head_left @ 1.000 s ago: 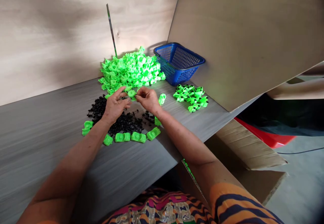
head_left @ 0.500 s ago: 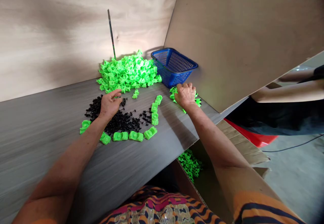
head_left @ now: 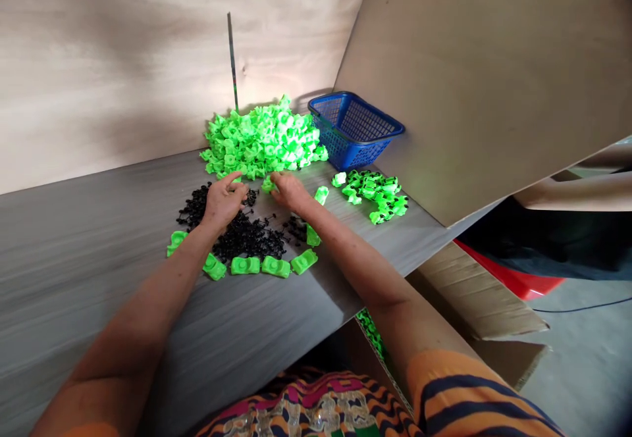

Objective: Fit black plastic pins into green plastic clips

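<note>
My left hand (head_left: 224, 201) hovers over a heap of small black wheel axles (head_left: 251, 236), its fingers apart and nothing visible in them. To its right my right hand (head_left: 290, 192) closes its fingertips on a bright green toy car body (head_left: 268, 185) lying just in front of the big pile. That large pile of green car bodies (head_left: 264, 141) rises behind both hands. Several green car bodies (head_left: 245, 265) lie in a curved row around the axles, partly covered by my forearms. Further right sits a smaller group of green cars with black wheels (head_left: 380, 193).
A blue plastic basket (head_left: 353, 154) stands at the back right against the wooden side panel (head_left: 469, 81). Below the table's edge, a cardboard box (head_left: 478, 292) holds more green pieces (head_left: 370, 332). Another person's arm (head_left: 573, 190) shows beyond the panel.
My right hand has moved left from the wheeled cars to the lone green body by the pile. My left hand stays over the axles. The view has shifted slightly.
</note>
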`<state>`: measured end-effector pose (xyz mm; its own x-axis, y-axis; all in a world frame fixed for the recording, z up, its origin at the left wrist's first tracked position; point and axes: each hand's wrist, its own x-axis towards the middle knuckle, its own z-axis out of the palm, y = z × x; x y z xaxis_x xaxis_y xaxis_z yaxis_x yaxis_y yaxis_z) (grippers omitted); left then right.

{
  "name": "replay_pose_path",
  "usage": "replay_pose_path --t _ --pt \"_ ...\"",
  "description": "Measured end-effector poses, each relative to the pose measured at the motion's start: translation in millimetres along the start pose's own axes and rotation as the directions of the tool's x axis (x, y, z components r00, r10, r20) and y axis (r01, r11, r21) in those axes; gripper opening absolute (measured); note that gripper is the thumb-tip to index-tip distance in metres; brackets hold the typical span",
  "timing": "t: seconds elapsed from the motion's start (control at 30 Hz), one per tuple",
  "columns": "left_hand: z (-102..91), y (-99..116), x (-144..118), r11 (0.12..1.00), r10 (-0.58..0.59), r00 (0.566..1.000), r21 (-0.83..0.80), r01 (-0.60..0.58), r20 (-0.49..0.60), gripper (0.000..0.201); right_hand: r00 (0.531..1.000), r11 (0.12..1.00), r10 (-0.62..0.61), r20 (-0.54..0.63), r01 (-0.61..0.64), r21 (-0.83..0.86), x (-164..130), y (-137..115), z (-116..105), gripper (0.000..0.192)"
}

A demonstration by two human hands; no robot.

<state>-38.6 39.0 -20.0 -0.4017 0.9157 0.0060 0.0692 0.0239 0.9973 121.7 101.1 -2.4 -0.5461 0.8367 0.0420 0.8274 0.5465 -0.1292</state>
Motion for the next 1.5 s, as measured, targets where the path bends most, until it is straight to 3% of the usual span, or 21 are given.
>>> replay_pose_path --t 0.17,0.27,0.37,0.43,0.53,0.63,0.77,0.87,0.97,1.13,1.2,1.27,1.5 --pt "1.6 1 -5 0.995 -0.098 0.993 -0.024 0.099 0.063 0.061 0.987 0.98 -0.141 -0.072 0.15 0.13 -13 -9 6 0.027" --pt "-0.4 2 -7 0.981 -0.152 0.979 -0.096 0.166 0.138 0.063 0.949 0.93 -0.235 -0.208 0.282 0.236 -17 -12 13 0.022" --pt "-3.2 5 -6 0.954 -0.165 0.965 -0.215 0.208 0.203 0.066 0.911 0.863 -0.269 -0.313 0.372 0.342 -21 -7 15 0.034" --pt "-4.9 7 -5 0.95 -0.141 0.974 -0.253 0.183 0.175 0.069 0.94 0.89 -0.208 -0.272 0.297 0.346 -23 0 13 0.042" --pt "-6.4 8 -3 0.96 -0.125 0.987 -0.241 0.145 0.097 0.07 0.994 0.974 -0.103 -0.038 0.109 0.2 -24 9 9 0.032" --pt "-6.1 8 -3 0.966 -0.128 0.989 -0.217 0.142 0.076 0.067 0.984 0.988 -0.118 0.13 0.103 0.112 -23 8 11 0.022" --pt "-3.9 7 -5 0.97 -0.126 0.987 -0.197 0.143 0.097 0.067 0.969 0.97 -0.199 0.147 0.174 0.17 -21 1 22 0.026" --pt "-3.0 6 -6 0.975 -0.102 0.99 -0.189 0.118 0.094 0.066 0.97 0.945 -0.222 0.098 0.189 0.269 -19 2 27 0.025" --pt "-2.3 5 -7 0.978 -0.08 0.993 -0.186 0.096 0.091 0.065 0.979 0.858 -0.2 -0.028 0.189 0.477 -16 9 24 0.021" --pt "3.0 6 -12 0.981 -0.057 0.99 -0.178 0.079 0.126 0.067 0.971 0.463 -0.098 -0.219 0.239 0.853 -14 14 13 0.008" --pt "5.9 7 -16 0.981 -0.04 0.988 -0.183 0.067 0.149 0.07 0.955 0.395 -0.028 -0.295 0.282 0.875 -15 8 13 0.007" --pt "8.2 7 -19 0.98 -0.033 0.984 -0.189 0.066 0.176 0.071 0.934 0.417 0.02 -0.356 0.315 0.852 -18 0 15 0.007" --pt "10.0 5 -22 0.979 -0.047 0.963 -0.179 0.097 0.266 0.062 0.882 0.641 0.069 -0.467 0.319 0.698 -30 -15 10 0.014"
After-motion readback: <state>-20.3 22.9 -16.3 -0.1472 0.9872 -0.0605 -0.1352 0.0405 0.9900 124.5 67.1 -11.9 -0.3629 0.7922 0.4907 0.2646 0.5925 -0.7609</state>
